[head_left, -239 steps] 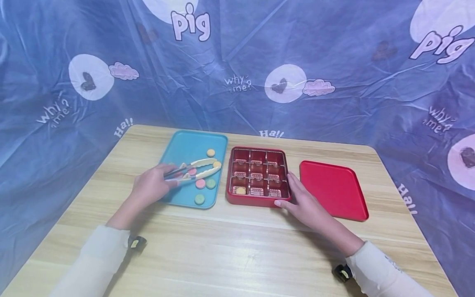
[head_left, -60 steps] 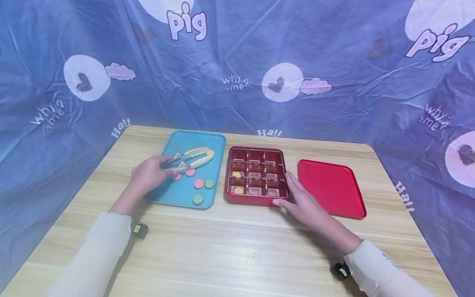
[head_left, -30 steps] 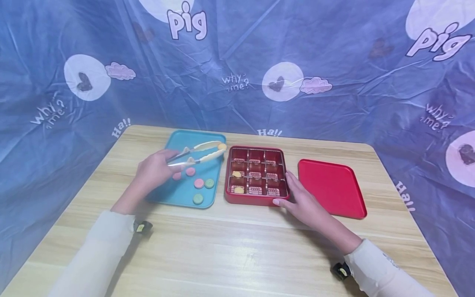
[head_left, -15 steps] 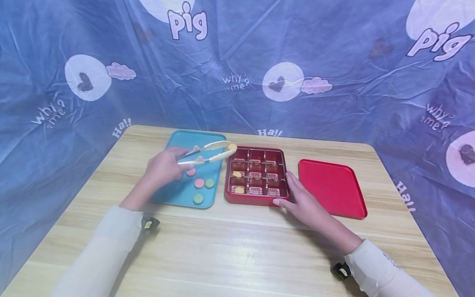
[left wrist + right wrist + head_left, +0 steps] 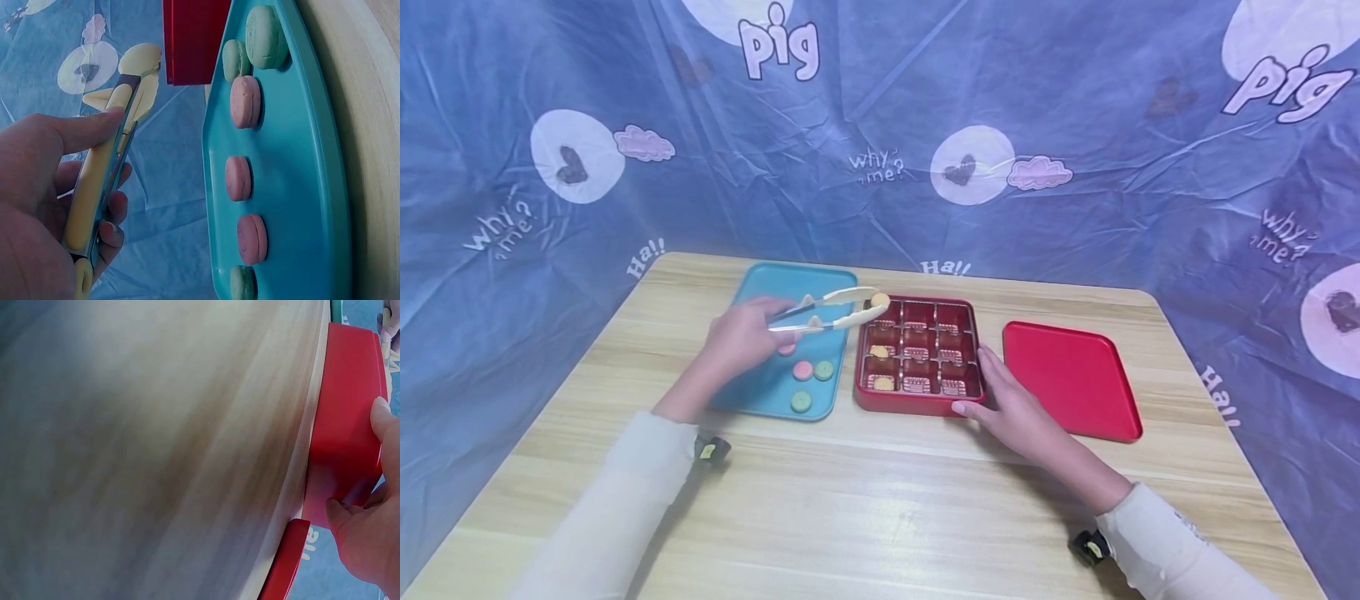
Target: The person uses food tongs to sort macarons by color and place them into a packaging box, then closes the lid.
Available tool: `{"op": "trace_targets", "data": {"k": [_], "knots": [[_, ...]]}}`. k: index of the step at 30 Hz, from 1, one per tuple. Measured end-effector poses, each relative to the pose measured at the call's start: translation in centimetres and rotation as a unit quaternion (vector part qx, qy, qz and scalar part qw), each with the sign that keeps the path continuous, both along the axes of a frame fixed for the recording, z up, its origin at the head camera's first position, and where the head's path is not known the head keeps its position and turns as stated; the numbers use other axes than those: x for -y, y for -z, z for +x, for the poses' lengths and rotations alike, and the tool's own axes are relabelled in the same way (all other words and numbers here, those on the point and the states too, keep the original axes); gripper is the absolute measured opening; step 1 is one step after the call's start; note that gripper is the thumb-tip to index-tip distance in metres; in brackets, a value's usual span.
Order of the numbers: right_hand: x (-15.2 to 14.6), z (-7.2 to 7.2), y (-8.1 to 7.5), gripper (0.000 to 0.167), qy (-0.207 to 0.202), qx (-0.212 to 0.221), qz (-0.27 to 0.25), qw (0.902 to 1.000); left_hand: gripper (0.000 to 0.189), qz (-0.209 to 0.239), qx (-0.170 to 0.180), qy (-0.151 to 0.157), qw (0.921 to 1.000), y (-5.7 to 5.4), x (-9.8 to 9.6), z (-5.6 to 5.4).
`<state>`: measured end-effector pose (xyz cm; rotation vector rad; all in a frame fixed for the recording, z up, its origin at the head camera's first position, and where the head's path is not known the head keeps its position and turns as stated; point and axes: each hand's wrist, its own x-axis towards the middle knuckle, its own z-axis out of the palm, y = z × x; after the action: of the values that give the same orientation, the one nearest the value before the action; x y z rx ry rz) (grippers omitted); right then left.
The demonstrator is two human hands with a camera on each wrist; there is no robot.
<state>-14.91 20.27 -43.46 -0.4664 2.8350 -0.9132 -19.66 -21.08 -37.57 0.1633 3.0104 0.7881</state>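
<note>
My left hand (image 5: 741, 337) grips a pair of tongs (image 5: 852, 320) with cream-coloured tips. Between the tips is a yellow macaron (image 5: 880, 300), over the back-left compartment of the red box (image 5: 917, 406). Nine compartments divide the box; one yellow macaron (image 5: 879, 352) lies in the middle-left one and another yellow macaron (image 5: 883, 384) in the front-left one. At the box's front-right corner my right hand (image 5: 1011, 408) holds it, thumb on the front wall and fingers along the right side. In the left wrist view, pink macarons (image 5: 245, 102) and green macarons (image 5: 267, 37) sit on the blue tray (image 5: 300, 206).
Right of the box lies a flat red lid (image 5: 1067, 379), inner side up. The blue tray stands close to the box's left side, on a wooden table (image 5: 850, 517). A blue printed cloth (image 5: 880, 225) hangs behind the table.
Over eight seconds a second yellow macaron came to lie in the middle-left compartment. The tongs then picked another from the tray and carried it right, over the box. The right hand stayed put.
</note>
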Motion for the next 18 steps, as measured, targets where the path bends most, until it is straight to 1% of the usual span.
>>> {"op": "trace_targets", "data": {"k": [7,18], "knots": [[0.04,-0.03,-0.03,0.109,-0.001,0.000,-0.002,1.0000,0.061,0.004,0.006,0.004,1.0000,-0.03,-0.45,-0.01],[-0.01,-0.06,-0.02,0.108,0.000,-0.001,0.002,1.0000,0.060,0.005,0.002,0.010,0.9999,0.11,-0.62,-0.19]]}}
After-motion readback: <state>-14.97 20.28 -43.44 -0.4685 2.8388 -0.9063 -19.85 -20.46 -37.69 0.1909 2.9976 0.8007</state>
